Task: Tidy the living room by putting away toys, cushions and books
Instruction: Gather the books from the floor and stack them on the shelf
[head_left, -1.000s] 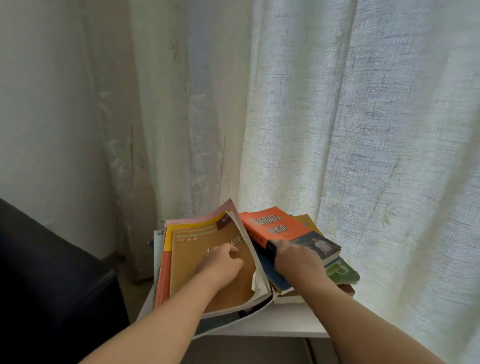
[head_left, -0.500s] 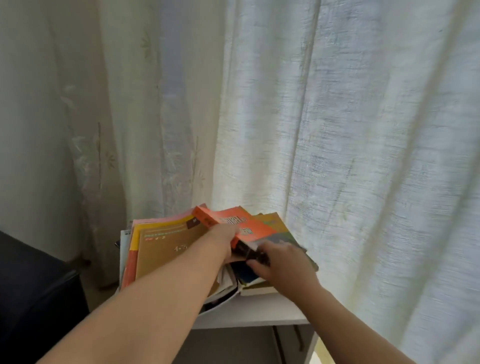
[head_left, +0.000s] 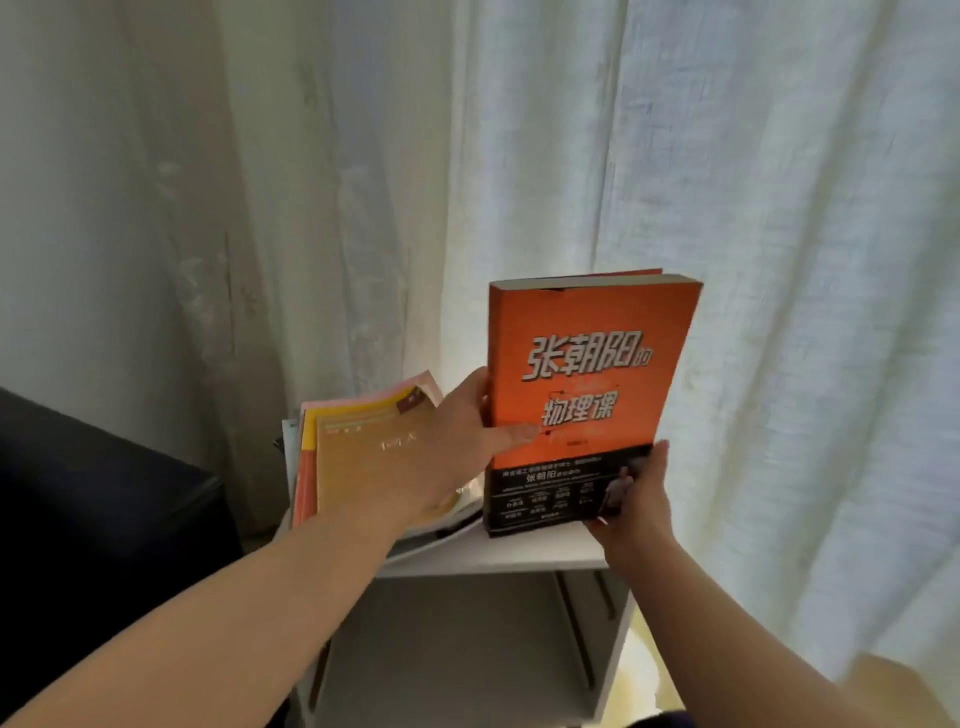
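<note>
Orange book (head_left: 587, 384) stands upright at the white tabletop (head_left: 540, 551).
Left grip (head_left: 457, 447) holds its left edge, thumb across the cover; right grip (head_left: 634, 501) holds its lower right corner.

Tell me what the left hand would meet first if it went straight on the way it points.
The orange book: the left hand grips its edge, thumb on the cover. Behind the book hangs the curtain, though depth is unclear.
</note>
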